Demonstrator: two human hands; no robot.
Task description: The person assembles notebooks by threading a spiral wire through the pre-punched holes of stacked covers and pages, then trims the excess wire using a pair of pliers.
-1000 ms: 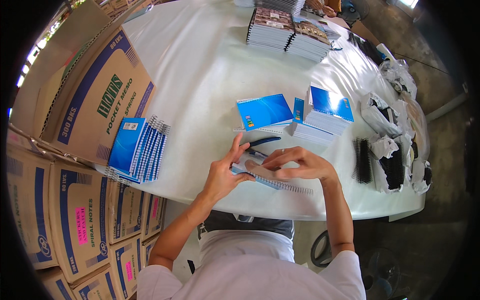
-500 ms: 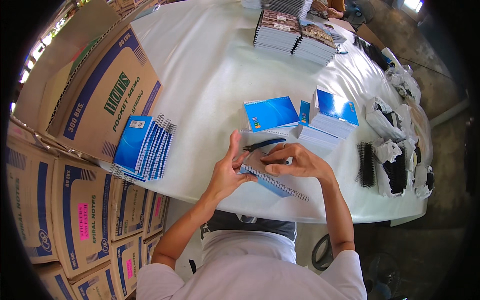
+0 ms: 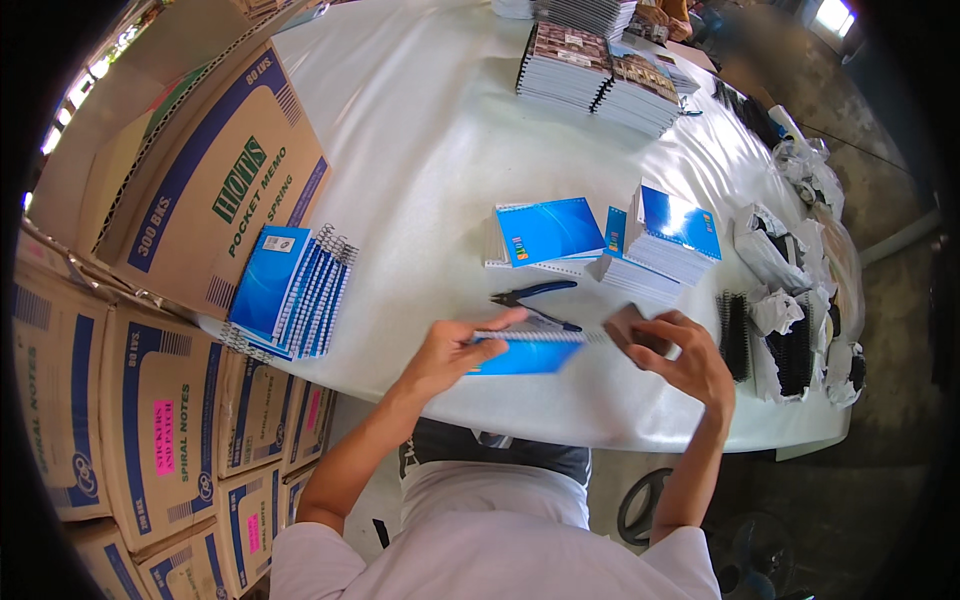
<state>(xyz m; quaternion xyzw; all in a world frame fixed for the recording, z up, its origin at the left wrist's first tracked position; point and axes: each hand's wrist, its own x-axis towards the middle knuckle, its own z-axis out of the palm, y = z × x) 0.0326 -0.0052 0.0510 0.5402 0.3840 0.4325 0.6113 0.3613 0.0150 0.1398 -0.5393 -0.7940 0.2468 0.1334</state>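
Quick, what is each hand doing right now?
Left hand: closed on a blue spiral notebook, gripping it at its wire-bound edge.
Right hand: fingers curled at the end of the wire spiral; whether it grips it cannot be told.

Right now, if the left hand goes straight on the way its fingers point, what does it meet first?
The left hand points right along the spiral notebook it holds, so it would probably meet the right hand at the far end first.

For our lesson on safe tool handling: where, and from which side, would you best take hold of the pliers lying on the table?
Probably by the two dark handles of the pliers, coming from above: they lie flat and spread on the white table, just beyond the left hand.
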